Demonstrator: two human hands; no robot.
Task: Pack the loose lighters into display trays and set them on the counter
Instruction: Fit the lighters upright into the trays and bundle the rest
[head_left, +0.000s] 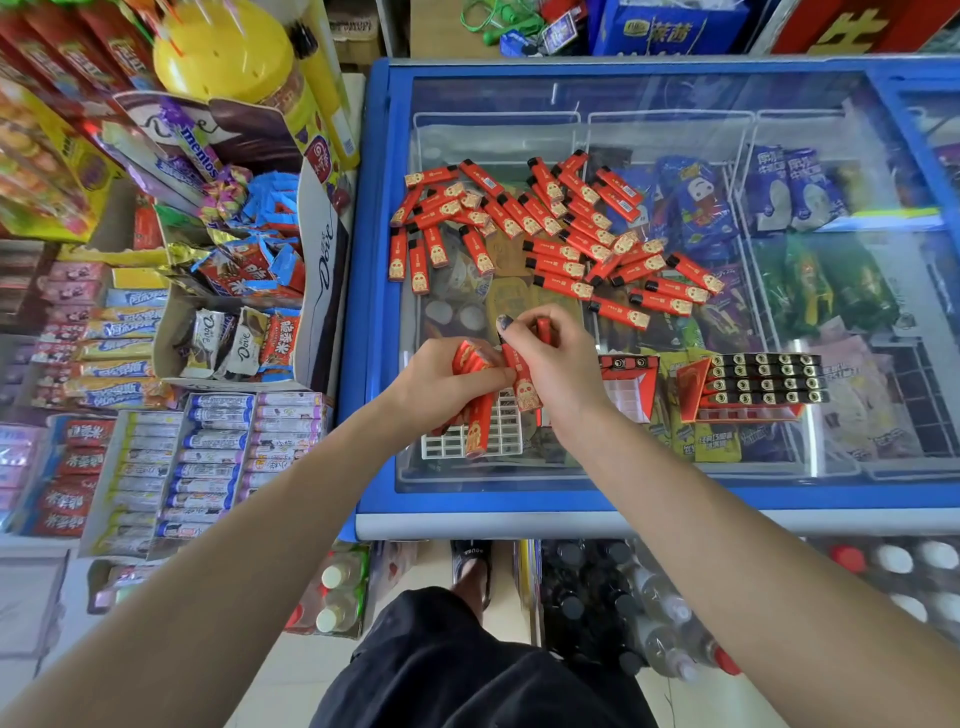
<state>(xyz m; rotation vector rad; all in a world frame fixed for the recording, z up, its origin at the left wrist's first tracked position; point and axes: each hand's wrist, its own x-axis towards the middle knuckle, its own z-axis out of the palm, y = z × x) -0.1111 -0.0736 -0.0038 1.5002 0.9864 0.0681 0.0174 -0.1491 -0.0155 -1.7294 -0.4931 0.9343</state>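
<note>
Many loose red lighters (545, 228) lie scattered on the glass lid of a blue freezer (374, 312). My left hand (436, 384) grips a bundle of several red lighters above a white grid tray (506, 434); one lighter (480, 428) stands tilted in the tray. Just to the right, touching the bundle, my right hand (556, 364) pinches a red lighter (525, 382). A filled red display tray (753, 384) with black lighter tops lies to the right. A partly filled red tray (631, 384) sits between it and my right hand.
Ice-cream packs show under the glass. Left of the freezer stand boxes of chocolate and candy (244, 291) and rolls of mints (208, 467). Bottles (649, 613) stand on the floor under the freezer's front edge. A yellow jar (228, 52) is at the back left.
</note>
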